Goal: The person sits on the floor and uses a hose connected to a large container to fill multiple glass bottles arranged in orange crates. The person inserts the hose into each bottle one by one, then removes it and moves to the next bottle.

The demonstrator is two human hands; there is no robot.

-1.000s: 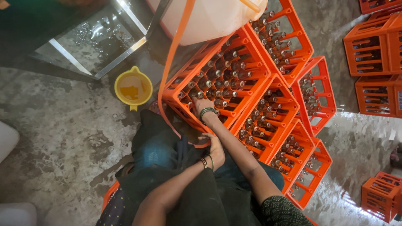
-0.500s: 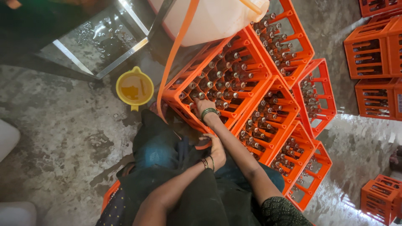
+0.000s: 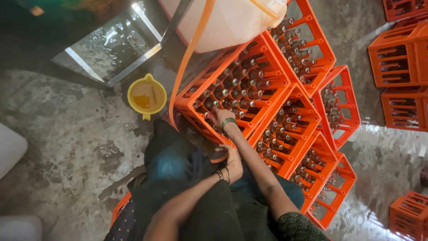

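Observation:
My right hand (image 3: 219, 118), with a green bangle at the wrist, reaches into the near corner of an orange crate (image 3: 272, 67) full of glass bottles (image 3: 240, 91) and grips the neck of one bottle. My left hand (image 3: 232, 161) is closed on the lower end of an orange hose (image 3: 189, 58) beside my knee. The hose runs up to a large white plastic container (image 3: 232, 22) standing on the crates.
More orange crates of bottles (image 3: 290, 134) sit in rows to the right, and others (image 3: 397, 62) stand further right. A yellow funnel-like jug (image 3: 146, 96) lies on the wet concrete floor. A metal-framed basin (image 3: 109, 49) is at the upper left.

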